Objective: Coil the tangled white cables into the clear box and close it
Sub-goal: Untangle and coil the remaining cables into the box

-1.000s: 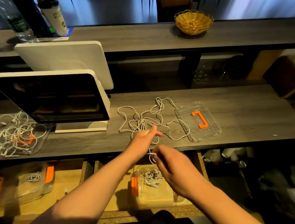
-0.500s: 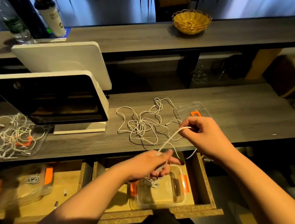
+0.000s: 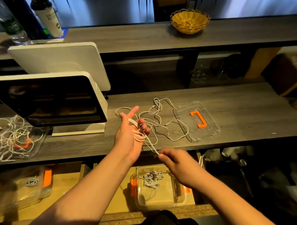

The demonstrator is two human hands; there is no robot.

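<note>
The left hand is raised over the counter, index finger straight, the others curled, with several turns of white cable wound across it. The right hand pinches the same cable just below, pulling it taut. This looks like the coiling step. The rest of the cable lies loose on the counter beside the lid. The box, open in the drawer below, already holds a small coil. Next, probably more winding, feeding slack evenly. The wrist hides the box's left edge; knots in the tangle cannot be made out.
</note>
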